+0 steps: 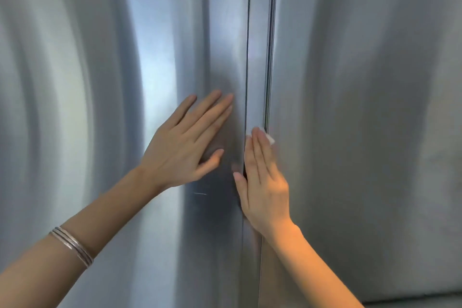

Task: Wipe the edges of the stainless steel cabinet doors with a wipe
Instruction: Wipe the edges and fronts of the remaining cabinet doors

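Note:
Two brushed stainless steel cabinet doors fill the view, the left door (pixel 100 82) and the right door (pixel 362 107), meeting at a vertical seam (pixel 258 57). My left hand (pixel 190 142) lies flat with straight fingers on the left door, just left of the seam. My right hand (pixel 262 177) presses with straight fingers along the seam's edge strip, thumb on the left door. A white wipe (pixel 268 136) peeks out from under its fingertips; most of it is hidden by the hand.
A thin bright scratch (pixel 200 193) marks the left door below my left hand. Silver bangles (pixel 72 245) sit on my left wrist. A strip of grey floor (pixel 412 301) shows under the right door at the bottom right.

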Demonstrator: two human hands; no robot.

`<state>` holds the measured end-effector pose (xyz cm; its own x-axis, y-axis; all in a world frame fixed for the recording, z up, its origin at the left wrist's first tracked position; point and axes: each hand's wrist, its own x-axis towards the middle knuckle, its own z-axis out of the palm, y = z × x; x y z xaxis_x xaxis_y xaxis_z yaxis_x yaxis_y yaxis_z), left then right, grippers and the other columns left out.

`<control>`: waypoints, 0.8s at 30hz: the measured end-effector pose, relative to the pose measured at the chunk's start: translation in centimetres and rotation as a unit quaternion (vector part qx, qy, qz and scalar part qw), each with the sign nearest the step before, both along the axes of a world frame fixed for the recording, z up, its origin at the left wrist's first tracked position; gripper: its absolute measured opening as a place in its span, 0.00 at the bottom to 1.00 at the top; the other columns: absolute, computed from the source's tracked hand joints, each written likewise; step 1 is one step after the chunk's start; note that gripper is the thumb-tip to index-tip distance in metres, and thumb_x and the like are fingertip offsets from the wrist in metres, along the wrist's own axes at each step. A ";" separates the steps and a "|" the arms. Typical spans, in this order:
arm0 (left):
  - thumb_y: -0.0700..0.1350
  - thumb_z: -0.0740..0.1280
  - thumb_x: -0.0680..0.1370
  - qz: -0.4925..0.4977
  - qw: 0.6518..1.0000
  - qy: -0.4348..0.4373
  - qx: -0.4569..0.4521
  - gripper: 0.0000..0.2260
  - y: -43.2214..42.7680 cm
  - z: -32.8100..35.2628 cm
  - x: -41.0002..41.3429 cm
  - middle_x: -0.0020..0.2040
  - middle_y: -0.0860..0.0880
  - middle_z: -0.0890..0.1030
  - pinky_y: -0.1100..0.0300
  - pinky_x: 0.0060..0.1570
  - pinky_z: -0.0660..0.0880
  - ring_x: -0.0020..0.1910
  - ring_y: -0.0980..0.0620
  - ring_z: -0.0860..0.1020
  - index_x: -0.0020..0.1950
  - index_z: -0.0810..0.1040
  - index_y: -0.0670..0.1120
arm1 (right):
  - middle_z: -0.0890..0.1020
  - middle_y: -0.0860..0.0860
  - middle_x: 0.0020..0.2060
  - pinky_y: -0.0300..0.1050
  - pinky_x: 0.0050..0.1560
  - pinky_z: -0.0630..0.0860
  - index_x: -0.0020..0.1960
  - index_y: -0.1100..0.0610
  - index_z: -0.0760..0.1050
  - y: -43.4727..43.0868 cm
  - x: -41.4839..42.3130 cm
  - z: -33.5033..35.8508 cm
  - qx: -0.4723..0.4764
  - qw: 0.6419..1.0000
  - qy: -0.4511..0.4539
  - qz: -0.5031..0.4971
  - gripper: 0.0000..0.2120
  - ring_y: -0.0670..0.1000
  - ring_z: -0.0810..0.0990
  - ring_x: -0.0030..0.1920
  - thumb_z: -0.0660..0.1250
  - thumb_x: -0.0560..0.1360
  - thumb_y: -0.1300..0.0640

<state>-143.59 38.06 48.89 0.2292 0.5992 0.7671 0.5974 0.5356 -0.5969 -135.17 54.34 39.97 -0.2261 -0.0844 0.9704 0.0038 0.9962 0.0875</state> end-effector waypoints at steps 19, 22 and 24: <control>0.52 0.58 0.78 -0.031 0.999 0.021 0.012 0.30 0.1 -0.3 -0.3 0.78 0.43 0.61 0.43 0.73 0.60 0.77 0.44 0.60 0.77 0.61 0.38 | 0.68 0.62 0.69 0.51 0.74 0.58 0.70 0.70 0.60 -1.7 0.4 -7.5 -0.056 0.998 0.001 0.013 0.23 0.57 0.61 0.73 0.52 0.81 0.56; 0.52 0.58 0.78 -0.031 0.999 0.019 0.016 0.30 0.2 -0.4 -0.5 0.78 0.43 0.61 0.43 0.73 0.60 0.77 0.45 0.60 0.77 0.61 0.38 | 0.66 0.62 0.70 0.52 0.74 0.57 0.70 0.69 0.60 -1.6 -0.4 -3.1 -0.059 0.998 0.032 0.011 0.22 0.57 0.60 0.74 0.52 0.82 0.56; 0.52 0.57 0.79 -0.031 0.999 0.016 0.017 0.30 0.3 -0.5 -0.4 0.78 0.43 0.61 0.44 0.74 0.60 0.77 0.45 0.60 0.77 0.61 0.38 | 0.66 0.63 0.70 0.54 0.74 0.58 0.70 0.69 0.61 -1.3 -0.6 -3.0 -0.053 0.998 0.044 0.009 0.22 0.57 0.60 0.74 0.52 0.82 0.57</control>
